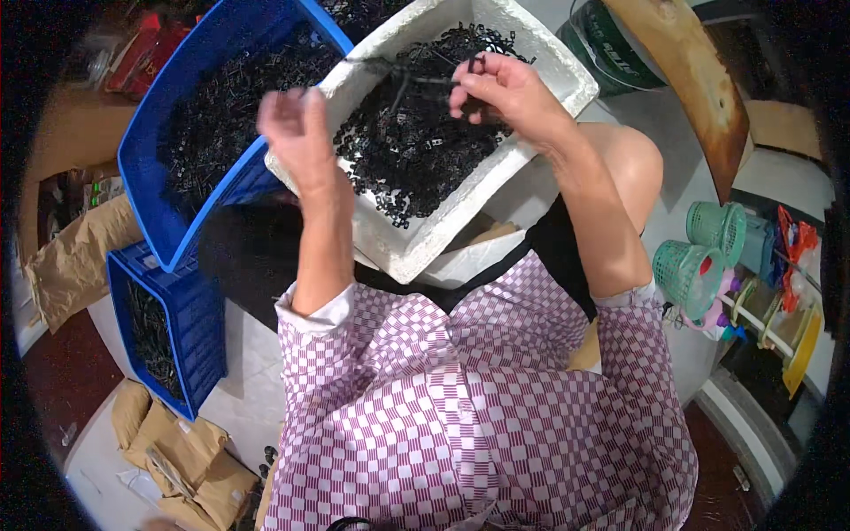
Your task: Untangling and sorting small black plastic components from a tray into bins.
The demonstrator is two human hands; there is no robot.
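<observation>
A white foam box (416, 257) sits tilted across my lap, with a heap of small black parts (425, 168) inside. Above its far right side, my right hand (505, 93) is closed in a pinch on a small black part (478, 64). Thin dark pieces (403, 75) stretch leftward from those fingers, smeared by motion. My left hand (299, 137) is raised over the box's left rim, beside the blue bin (221, 208). Its fingers are blurred, so whether anything is in them does not show.
Black parts (239, 115) also fill the blue bin. A smaller blue crate (199, 327) stands below it, near brown paper packages (190, 451). At the right are green baskets (686, 274), a dark green bucket (602, 53) and a curved wooden piece (691, 71).
</observation>
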